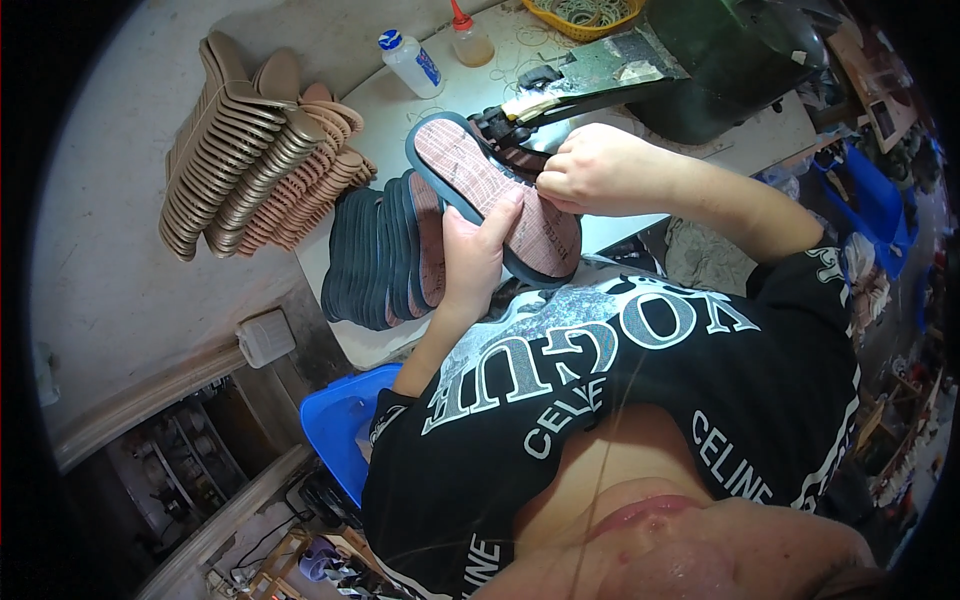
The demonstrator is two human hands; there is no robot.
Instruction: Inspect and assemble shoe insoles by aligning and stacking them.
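My left hand [476, 252] grips a slipper sole [460, 150] by its near edge, thumb pressed on the top face. The sole has a pinkish patterned top with dark marks and a blue-grey rim, and it is tilted. My right hand [600, 172] is closed at the sole's right edge, its fingers bent together in a pinch; what they hold is hidden. Just beyond, the dark head of a machine [500, 128] meets the sole's far right side, where a dark strip shows. Left of my left hand, a row of similar soles [375, 250] stands packed on the white table [385, 110].
Stacked beige and pink footbeds [235, 150] lean at the left wall. Beyond the sole stand a white bottle with a blue cap [412, 65] and a red-tipped bottle [470, 42]. A yellow basket [585, 25] sits farther back. A blue bin [345, 420] is below the table.
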